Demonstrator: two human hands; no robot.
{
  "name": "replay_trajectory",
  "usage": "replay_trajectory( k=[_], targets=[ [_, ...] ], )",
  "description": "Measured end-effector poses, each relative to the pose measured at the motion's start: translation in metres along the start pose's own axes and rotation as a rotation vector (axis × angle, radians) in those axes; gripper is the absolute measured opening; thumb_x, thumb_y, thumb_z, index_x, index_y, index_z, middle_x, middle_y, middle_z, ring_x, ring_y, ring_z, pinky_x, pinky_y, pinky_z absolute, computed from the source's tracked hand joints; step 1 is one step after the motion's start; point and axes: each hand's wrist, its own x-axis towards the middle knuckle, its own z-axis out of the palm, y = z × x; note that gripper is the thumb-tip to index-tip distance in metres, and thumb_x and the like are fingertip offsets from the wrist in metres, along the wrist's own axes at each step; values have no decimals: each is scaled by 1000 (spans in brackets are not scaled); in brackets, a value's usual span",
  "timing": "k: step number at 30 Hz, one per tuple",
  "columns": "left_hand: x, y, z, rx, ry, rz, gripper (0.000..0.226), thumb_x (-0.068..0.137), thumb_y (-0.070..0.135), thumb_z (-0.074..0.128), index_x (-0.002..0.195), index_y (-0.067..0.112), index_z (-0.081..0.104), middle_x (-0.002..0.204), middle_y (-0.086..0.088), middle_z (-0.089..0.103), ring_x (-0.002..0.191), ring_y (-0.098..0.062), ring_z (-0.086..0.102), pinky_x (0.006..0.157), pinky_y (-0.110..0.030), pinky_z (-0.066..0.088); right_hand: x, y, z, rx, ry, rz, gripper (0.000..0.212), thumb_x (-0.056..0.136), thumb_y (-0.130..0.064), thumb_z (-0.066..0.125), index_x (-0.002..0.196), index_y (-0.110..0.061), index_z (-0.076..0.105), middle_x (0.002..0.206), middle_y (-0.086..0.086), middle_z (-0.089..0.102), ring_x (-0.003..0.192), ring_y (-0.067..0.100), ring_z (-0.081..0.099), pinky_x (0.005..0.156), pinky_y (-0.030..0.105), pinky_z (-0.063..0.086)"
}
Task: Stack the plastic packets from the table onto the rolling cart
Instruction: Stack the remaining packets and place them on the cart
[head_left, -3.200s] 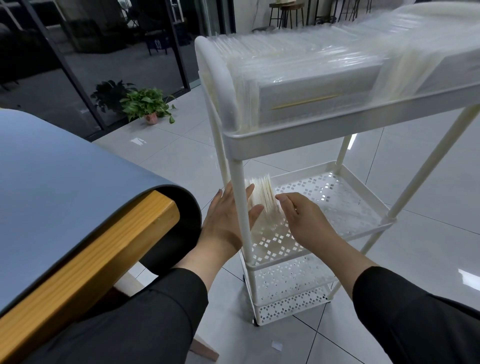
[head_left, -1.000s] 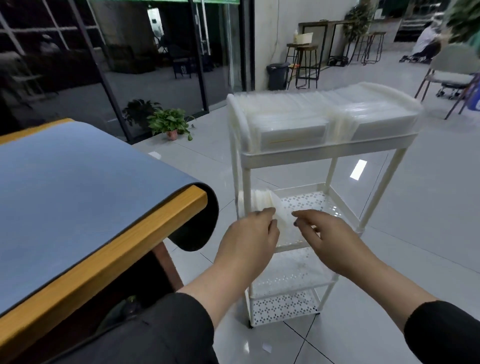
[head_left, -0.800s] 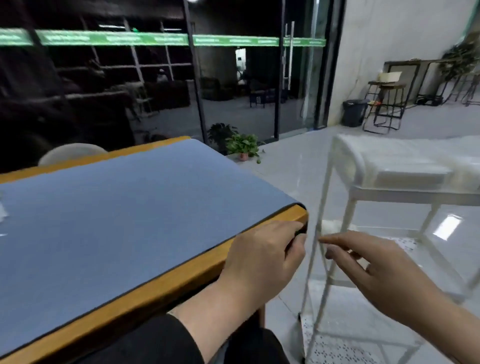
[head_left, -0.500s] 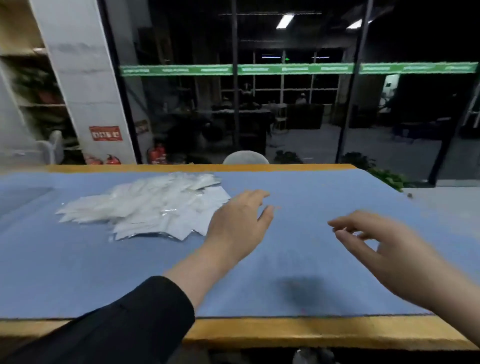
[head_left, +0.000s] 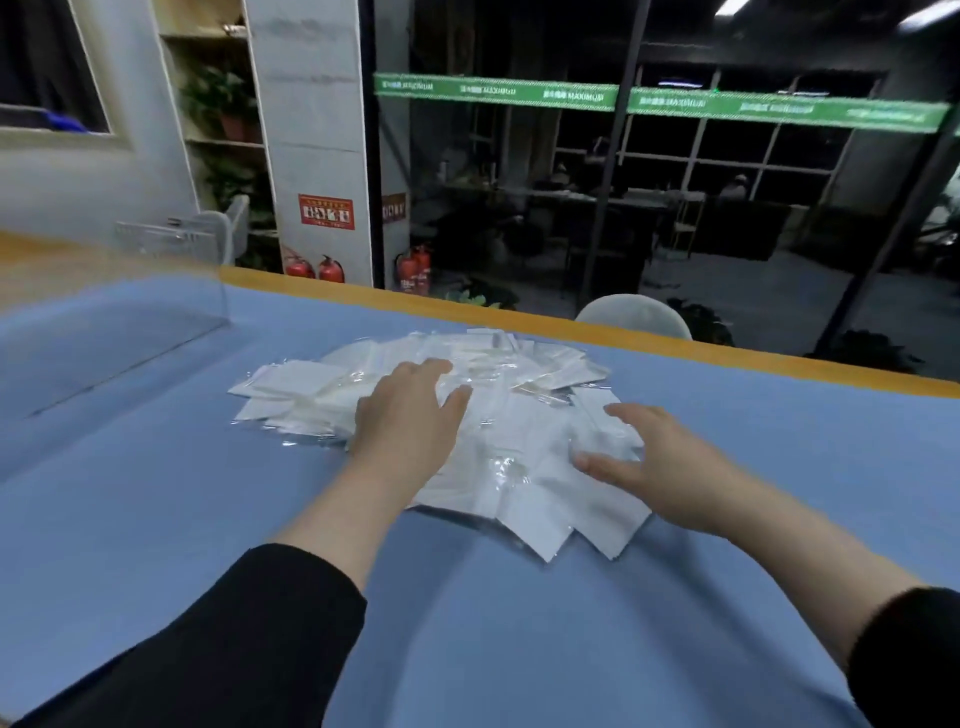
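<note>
A loose heap of white plastic packets (head_left: 519, 415) lies spread on the blue mat of the table (head_left: 156, 519). My left hand (head_left: 408, 415) lies flat on the left middle of the heap, fingers straight and pointing away from me. My right hand (head_left: 660, 460) rests on the heap's right side with fingers spread, thumb toward the centre. Neither hand holds a packet. The rolling cart is out of view.
The table's wooden far edge (head_left: 571, 325) runs across the view, with a white chair back (head_left: 631, 314) just behind it. A clear panel (head_left: 130, 312) stands on the table at far left. Red fire extinguishers (head_left: 317, 267) sit on the floor beyond.
I have turned from the cart to the table. Both hands moved forward and came down on the packet heap, which now lies directly in front of me.
</note>
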Motion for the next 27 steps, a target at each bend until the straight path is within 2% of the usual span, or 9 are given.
replay_trajectory(
  k=[5, 8, 11, 15, 19, 21, 24, 25, 27],
  targets=[
    [9, -4, 3, 57, 53, 67, 41, 103, 46, 46, 140, 30, 55, 144, 4, 53, 127, -22, 50, 110, -41, 35, 68, -4, 6, 42, 96, 64, 67, 92, -62, 57, 148, -30, 40, 149, -2, 47, 124, 28, 56, 91, 36, 41],
    [22, 13, 6, 176, 37, 141, 41, 103, 48, 44, 138, 30, 55, 141, 3, 53, 130, -23, 47, 106, -42, 33, 107, 0, 0, -8, 105, 21, 57, 95, -38, 64, 146, -23, 44, 140, -1, 51, 126, 30, 52, 93, 38, 43],
    [46, 29, 11, 154, 18, 145, 42, 103, 50, 43, 136, 28, 55, 138, 1, 55, 128, -24, 48, 102, -42, 34, 139, 11, -9, -161, 24, -33, 67, 87, -25, 71, 147, -23, 41, 151, 1, 41, 132, 28, 46, 99, 37, 41],
    [60, 18, 36, 318, -99, 144, 59, 102, 63, 28, 151, 32, 39, 154, 1, 42, 145, -21, 31, 116, -48, 21, 178, 19, -19, -316, -133, -121, 100, 68, -53, 83, 151, -43, 28, 155, -16, 32, 139, 18, 38, 110, 40, 38],
    [63, 8, 46, 331, -211, 150, 66, 101, 66, 19, 157, 32, 29, 166, 1, 23, 155, -18, 12, 124, -49, 9, 219, 21, -17, -350, -219, -179, 105, 57, -73, 79, 146, -55, 25, 147, -21, 41, 135, 15, 44, 109, 42, 42],
    [64, 7, 47, 319, -202, 165, 65, 102, 65, 19, 157, 32, 28, 167, 1, 21, 155, -17, 10, 125, -49, 8, 226, 17, -13, -353, -251, -193, 94, 69, -69, 77, 147, -53, 27, 140, -22, 42, 129, 14, 45, 106, 35, 41],
    [65, 5, 48, 320, -193, 174, 64, 102, 64, 19, 157, 32, 27, 167, 2, 20, 155, -15, 11, 125, -48, 9, 227, 18, -4, -398, -225, -267, 48, 87, -56, 65, 131, -49, 46, 106, -32, 50, 102, 10, 53, 77, 21, 38],
    [65, 5, 47, 315, -186, 174, 64, 102, 64, 19, 157, 32, 27, 167, 2, 20, 155, -15, 11, 125, -48, 9, 228, 19, -1, -398, -181, -310, 35, 89, -49, 64, 121, -47, 51, 98, -31, 52, 97, 9, 55, 70, 21, 36],
    [65, 6, 47, 299, -174, 172, 64, 102, 63, 20, 157, 31, 28, 167, 2, 21, 155, -15, 12, 125, -47, 11, 230, 22, 4, -419, -86, -394, 32, 90, -40, 63, 120, -42, 53, 100, -29, 50, 95, 7, 52, 70, 25, 35]
  ],
)
